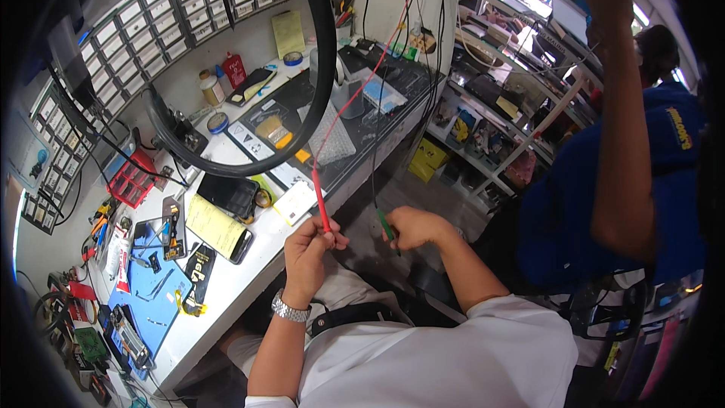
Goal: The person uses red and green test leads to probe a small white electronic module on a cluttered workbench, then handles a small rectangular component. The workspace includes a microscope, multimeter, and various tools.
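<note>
My left hand [308, 248], below a steel-banded watch [290, 306], is closed round a red test probe [320, 198] near its lower end. From the probe's upper end a pink-red lead [349, 106] climbs toward the cables at the wall. To the right, my right hand [415, 228] is closed on a green test probe [384, 222], whose dark lead [374, 159] also runs upward. Both hands are over my lap, off the front edge of the white workbench [253, 261]. The two probes are apart. Their lower tips are partly hidden by my fingers.
On the bench lie a phone with a yellow note [219, 228], a blue repair mat [155, 298] with small parts, and a brush [273, 132]. A black ring-shaped lamp [326, 68] hangs above. At right, a co-worker in blue [581, 189] is close, near loaded shelves [521, 136].
</note>
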Available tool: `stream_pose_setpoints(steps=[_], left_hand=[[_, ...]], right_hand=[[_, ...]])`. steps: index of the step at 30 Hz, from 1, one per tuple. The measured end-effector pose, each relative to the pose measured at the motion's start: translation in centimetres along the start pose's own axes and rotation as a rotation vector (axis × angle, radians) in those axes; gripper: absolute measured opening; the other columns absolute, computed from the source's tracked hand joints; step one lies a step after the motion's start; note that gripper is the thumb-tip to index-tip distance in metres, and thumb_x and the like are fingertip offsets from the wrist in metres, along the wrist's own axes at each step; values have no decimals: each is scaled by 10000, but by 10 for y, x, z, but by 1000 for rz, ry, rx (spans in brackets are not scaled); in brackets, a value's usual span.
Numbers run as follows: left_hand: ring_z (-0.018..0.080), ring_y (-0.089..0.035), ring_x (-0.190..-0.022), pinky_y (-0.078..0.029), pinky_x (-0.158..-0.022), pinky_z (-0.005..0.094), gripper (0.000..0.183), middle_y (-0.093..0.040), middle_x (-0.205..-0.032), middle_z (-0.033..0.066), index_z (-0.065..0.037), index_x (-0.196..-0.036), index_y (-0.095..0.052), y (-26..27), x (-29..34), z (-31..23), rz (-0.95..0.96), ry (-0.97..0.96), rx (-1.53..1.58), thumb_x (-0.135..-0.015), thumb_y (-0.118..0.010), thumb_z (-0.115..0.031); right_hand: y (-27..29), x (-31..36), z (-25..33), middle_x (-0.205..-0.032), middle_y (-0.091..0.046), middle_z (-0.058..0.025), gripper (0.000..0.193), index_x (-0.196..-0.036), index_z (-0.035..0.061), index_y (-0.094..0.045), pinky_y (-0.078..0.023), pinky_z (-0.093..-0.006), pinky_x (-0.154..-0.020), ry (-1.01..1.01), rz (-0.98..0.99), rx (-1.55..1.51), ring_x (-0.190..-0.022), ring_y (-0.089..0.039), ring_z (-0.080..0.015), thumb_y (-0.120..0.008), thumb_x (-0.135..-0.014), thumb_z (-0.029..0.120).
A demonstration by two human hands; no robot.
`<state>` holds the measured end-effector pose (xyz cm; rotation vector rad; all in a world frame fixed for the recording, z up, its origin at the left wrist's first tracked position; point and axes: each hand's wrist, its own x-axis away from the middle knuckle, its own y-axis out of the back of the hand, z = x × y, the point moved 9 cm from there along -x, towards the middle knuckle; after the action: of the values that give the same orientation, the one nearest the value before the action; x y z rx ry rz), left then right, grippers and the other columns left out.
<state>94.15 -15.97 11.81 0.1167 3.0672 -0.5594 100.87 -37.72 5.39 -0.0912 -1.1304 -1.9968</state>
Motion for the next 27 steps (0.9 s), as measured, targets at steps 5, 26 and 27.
stream_pose_setpoints(steps=[5, 26, 27], left_hand=[[195, -756, -918, -608, -886, 334, 191, -743, -1008, 97, 40, -1063, -715, -16, 10, -11, 118, -45, -16, -943, -573, -4], [139, -753, -967, -589, -885, 292, 195, -782, -1006, 75, 31, -1232, -718, -19, 14, 11, 3, 22, -331, -1072, -675, -74], [138, -758, -998, -597, -911, 296, 222, -785, -1033, 79, 34, -1282, -699, -11, 11, 18, -61, 48, -296, -1105, -676, -97]], right_hand=[[-29, -18, -49, -996, -803, -259, 257, -916, -34, -824, -619, -480, -859, -222, 95, 270, -991, -796, -391, -840, -737, 150], [-15, -2, 7, -1109, -806, -133, 211, -1024, 28, -729, -591, -362, -911, 357, 86, -899, -1027, -762, -222, -876, -877, -9], [-2, 1, 12, -1110, -802, -137, 216, -1031, 27, -718, -596, -371, -926, 409, 1, -978, -1027, -764, -227, -873, -885, -11]])
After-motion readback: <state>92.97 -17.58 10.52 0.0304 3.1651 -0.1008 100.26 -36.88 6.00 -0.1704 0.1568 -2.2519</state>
